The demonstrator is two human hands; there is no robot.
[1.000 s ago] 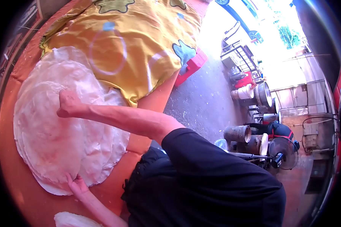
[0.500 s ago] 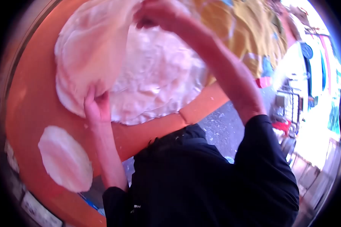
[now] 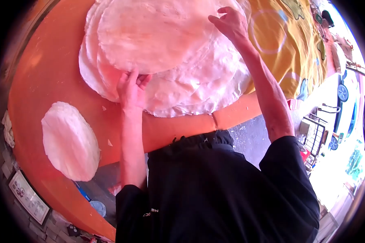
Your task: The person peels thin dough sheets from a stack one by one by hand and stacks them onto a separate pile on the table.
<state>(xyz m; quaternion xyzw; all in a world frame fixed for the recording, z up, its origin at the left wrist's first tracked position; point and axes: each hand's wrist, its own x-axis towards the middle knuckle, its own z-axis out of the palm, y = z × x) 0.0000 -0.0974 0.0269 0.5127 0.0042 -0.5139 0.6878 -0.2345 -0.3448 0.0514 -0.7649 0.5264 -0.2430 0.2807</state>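
A broad stack of thin, pale round flatbreads [image 3: 190, 91] lies on the orange table. Its top flatbread [image 3: 154, 36] is spread nearly flat, a little off-centre towards the far side. At the near edge of that top round, my left hand [image 3: 132, 91] touches the rim with its fingertips, thumb and fingers apart. My right hand [image 3: 232, 25] hovers by the right side of the stack, fingers spread, with nothing in it. A single separate flatbread [image 3: 71, 141] rests on the table at the left.
The orange table [image 3: 48, 81] curves around my front and left. A yellow patterned cloth [image 3: 286, 44] covers the area right of the stack. A metal rack [image 3: 314, 135] stands at the right, with a parked car [image 3: 346, 105] beyond. A framed picture [image 3: 28, 196] is at lower left.
The top flatbread, held raised and tilted between both hands before, now lies flat on the stack. My right hand has let go and moved right; my left hand remains at the near edge.
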